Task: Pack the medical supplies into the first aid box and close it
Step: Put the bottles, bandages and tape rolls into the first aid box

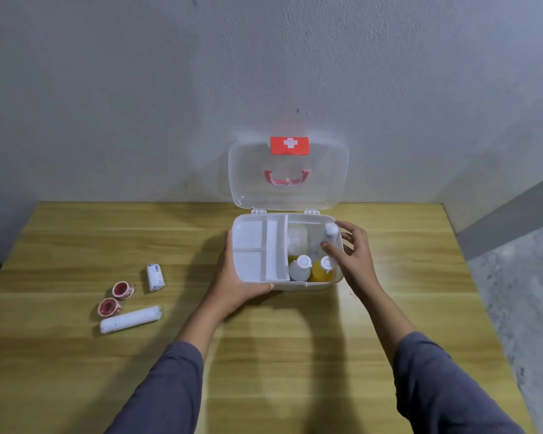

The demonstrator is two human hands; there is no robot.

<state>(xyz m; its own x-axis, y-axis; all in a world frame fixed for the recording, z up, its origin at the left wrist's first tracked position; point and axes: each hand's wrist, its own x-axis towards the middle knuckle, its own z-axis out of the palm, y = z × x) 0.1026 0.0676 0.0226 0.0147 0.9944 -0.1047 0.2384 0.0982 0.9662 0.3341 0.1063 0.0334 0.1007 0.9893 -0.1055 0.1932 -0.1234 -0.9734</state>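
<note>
The white first aid box [248, 278] stands open on the table, its clear lid [326, 170] upright against the wall, with a red cross latch and a red handle. A white divided tray [259, 247] covers the box's left half. In the right half stand a white bottle [300, 268] and a yellow bottle [323, 269]. My left hand [235, 281] grips the box's front left corner. My right hand [351, 252] holds a small white bottle [330, 230] at the box's right rim. Left on the table lie two tape rolls [123, 290] [108, 307], a short bandage roll [155, 277] and a long one [130, 318].
The wooden table [295, 339] butts against a grey wall. Its right edge drops to a speckled floor [521, 292]. Bare wood lies in front of the box and to its right.
</note>
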